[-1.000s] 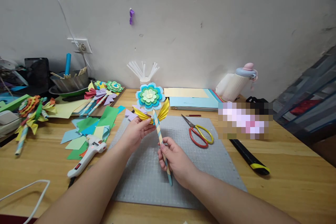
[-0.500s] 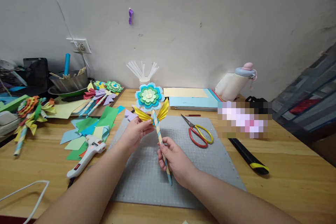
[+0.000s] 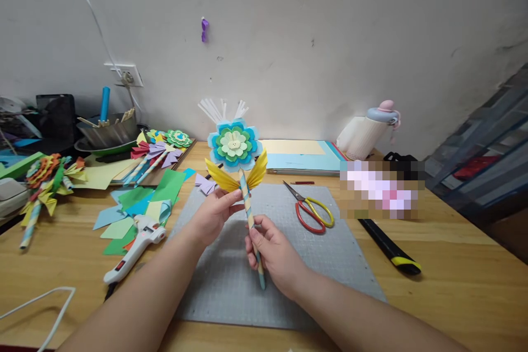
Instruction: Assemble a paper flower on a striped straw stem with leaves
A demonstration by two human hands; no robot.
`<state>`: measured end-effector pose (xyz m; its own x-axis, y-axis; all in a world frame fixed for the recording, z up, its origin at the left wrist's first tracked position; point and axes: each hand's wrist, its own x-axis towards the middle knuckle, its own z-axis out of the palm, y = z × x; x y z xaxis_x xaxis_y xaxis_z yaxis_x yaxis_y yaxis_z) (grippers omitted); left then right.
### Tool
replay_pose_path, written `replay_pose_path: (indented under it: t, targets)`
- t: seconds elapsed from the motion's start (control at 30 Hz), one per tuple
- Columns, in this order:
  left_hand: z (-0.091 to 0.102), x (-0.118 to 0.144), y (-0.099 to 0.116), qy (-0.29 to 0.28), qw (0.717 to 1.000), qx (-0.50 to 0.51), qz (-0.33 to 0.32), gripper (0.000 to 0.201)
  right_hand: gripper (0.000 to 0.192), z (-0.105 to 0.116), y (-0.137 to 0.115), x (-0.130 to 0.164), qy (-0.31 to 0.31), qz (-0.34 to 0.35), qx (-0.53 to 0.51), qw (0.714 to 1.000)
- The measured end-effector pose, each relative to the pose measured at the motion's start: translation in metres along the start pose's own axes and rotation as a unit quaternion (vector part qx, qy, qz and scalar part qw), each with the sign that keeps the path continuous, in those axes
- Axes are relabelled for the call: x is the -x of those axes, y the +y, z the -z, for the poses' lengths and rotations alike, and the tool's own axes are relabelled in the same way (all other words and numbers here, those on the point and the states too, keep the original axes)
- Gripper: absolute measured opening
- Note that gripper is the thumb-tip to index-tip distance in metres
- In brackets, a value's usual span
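Observation:
A paper flower (image 3: pixel 234 144) with layered blue, green and pale green petals and a button-like centre stands upright in my hands. Its rolled paper stem (image 3: pixel 246 198) is striped cream and blue, and pleated yellow paper leaves (image 3: pixel 258 170) spread from both sides near the top. My left hand (image 3: pixel 218 212) pinches the stem just below the leaves. Lower down, my right hand (image 3: pixel 270 247) wraps its fingers round the stem, whose blue end sticks out beneath. Both hands are over the grey cutting mat (image 3: pixel 322 275).
Scissors (image 3: pixel 311 209) lie on the mat's right side, a black and yellow handle (image 3: pixel 391 247) beyond them. A white glue gun (image 3: pixel 138 247) and paper scraps (image 3: pixel 136 198) lie left. Finished paper flowers (image 3: pixel 41 187), a metal bowl (image 3: pixel 109 132), stacked paper (image 3: pixel 303 162) and a bottle (image 3: pixel 371 132) stand around.
The flower head has come slightly nearer and looks larger, now covering the cup of white sticks behind it. Both hands keep their grip on the stem, and its lower end has shifted slightly left.

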<state>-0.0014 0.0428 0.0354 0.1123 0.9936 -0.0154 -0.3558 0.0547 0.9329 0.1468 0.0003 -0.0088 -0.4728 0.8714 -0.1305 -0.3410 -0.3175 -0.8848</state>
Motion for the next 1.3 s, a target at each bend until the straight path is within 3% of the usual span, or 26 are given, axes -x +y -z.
replay_pose_path:
  t: [0.37, 0.67, 1.3]
  targets:
    - [-0.016, 0.01, -0.004, 0.046, 0.998, -0.002, -0.038, 0.026, 0.036, 0.0, 0.003, -0.001, -0.017, 0.028, -0.003, 0.999]
    - [-0.013, 0.008, -0.008, 0.077, 0.996, 0.005, -0.044, 0.024, 0.037, -0.002, 0.003, 0.0, -0.018, 0.014, 0.001, 1.0]
    - [-0.01, 0.006, -0.009, 0.059, 0.998, 0.015, -0.034, 0.018, 0.039, -0.001, 0.004, 0.0, -0.021, 0.003, -0.005, 1.0]
